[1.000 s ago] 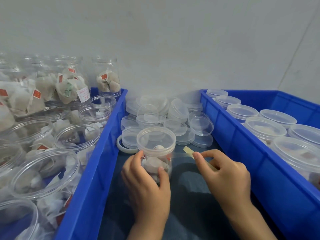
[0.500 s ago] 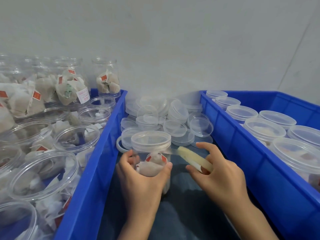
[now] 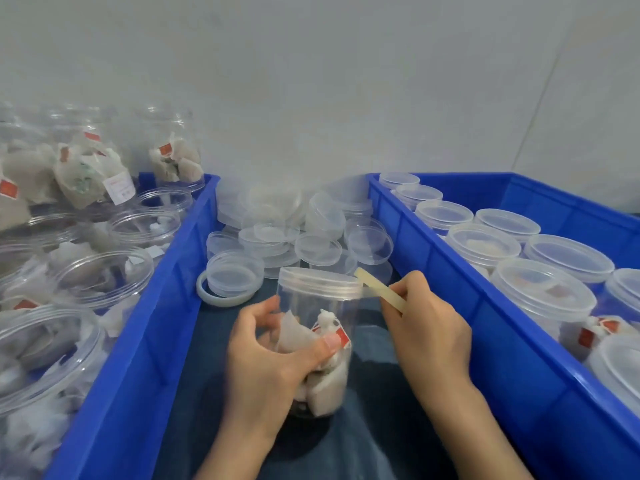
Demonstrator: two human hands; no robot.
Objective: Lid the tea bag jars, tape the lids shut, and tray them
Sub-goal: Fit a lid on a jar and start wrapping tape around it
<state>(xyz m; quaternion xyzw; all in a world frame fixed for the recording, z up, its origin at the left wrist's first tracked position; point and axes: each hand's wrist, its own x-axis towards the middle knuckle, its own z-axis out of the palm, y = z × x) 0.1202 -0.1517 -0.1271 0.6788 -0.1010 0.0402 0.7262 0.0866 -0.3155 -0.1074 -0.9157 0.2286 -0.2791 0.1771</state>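
Two bare hands work on one clear plastic jar of tea bags (image 3: 313, 344), tilted between two bins. Left hand (image 3: 273, 358) curls round its lower body, thumb across the front. Right hand (image 3: 427, 337), just right of the jar, pinches a pale yellowish tape strip (image 3: 379, 289) whose clear film reaches the jar's translucent lid (image 3: 320, 282). Beyond the jar lies a heap of loose clear lids (image 3: 298, 233). Left of the jar, a blue plastic bin of open jars (image 3: 145, 341); right, a blue plastic tray of lidded jars (image 3: 485, 334).
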